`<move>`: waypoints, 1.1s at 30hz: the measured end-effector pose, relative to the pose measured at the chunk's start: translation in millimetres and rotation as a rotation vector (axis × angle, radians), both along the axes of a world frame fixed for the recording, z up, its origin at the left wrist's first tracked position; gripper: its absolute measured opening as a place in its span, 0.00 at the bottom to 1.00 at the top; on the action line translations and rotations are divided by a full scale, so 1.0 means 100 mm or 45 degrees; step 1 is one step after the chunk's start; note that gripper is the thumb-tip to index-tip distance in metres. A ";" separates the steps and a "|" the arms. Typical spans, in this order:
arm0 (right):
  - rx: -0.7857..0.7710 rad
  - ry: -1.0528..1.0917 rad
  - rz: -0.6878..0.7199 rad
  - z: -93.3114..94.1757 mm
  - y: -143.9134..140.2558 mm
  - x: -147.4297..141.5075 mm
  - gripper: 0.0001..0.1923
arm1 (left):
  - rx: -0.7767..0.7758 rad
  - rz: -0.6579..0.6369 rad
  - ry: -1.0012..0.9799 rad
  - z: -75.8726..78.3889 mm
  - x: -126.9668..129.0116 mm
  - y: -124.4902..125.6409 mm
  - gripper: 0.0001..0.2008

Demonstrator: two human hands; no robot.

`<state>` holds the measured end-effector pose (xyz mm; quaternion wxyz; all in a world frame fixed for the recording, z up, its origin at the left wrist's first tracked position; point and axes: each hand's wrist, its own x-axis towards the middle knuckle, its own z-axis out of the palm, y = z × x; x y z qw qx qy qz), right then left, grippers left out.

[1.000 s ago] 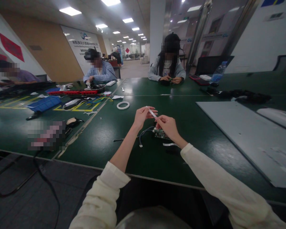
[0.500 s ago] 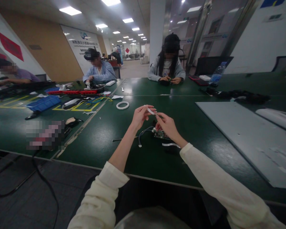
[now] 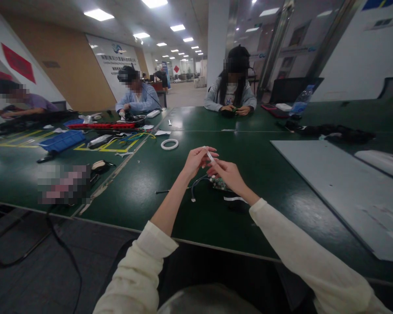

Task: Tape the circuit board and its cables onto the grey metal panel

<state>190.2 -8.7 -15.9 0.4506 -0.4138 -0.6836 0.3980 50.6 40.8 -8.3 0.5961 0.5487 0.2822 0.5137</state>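
A short white strip (image 3: 209,155) is held between my two hands above the table. My left hand (image 3: 196,160) pinches its upper end, and the fingertips of my right hand (image 3: 227,173) are closed on its lower end. Below the right hand a green circuit board (image 3: 218,183) lies on the table, partly covered by that hand. Dark cables (image 3: 194,188) with a white plug run from the board to the left. Near my right wrist lies a black piece with a white band (image 3: 234,199), partly behind the forearm.
A white tape ring (image 3: 169,144) lies ahead on the green table (image 3: 144,174). At the right is a large grey panel (image 3: 327,187). To the left are a blue bin (image 3: 62,140), wires and a blurred pouch (image 3: 65,185). Several people sit around the table.
The white strip has tilted from nearly level to steeper. My right hand has dropped slightly along with it, while both hands keep their pinch. The view has shifted a little.
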 end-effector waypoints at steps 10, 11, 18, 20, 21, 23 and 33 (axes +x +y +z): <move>-0.012 -0.019 -0.027 0.07 -0.08 -0.01 0.20 | 0.101 0.072 0.049 -0.02 0.04 -0.01 0.18; -0.014 -0.014 -0.032 0.07 -0.08 -0.01 0.20 | 0.112 0.081 0.047 -0.01 0.05 -0.01 0.18; -0.010 0.106 -0.033 0.04 -0.08 -0.03 0.28 | 0.244 0.160 0.066 0.01 0.08 -0.02 0.16; 0.023 0.177 -0.045 0.05 -0.10 -0.03 0.28 | 0.299 0.170 0.049 0.06 0.10 -0.06 0.16; 0.046 0.203 -0.059 0.06 -0.11 -0.03 0.28 | 0.321 0.170 0.039 0.09 0.11 -0.09 0.16; 0.097 0.225 -0.092 0.10 -0.15 -0.02 0.27 | 0.350 0.148 0.016 0.18 0.14 -0.16 0.16; 0.542 -0.339 0.013 0.12 -0.15 0.34 0.27 | 0.057 -0.324 -0.203 0.40 -0.05 -0.28 0.21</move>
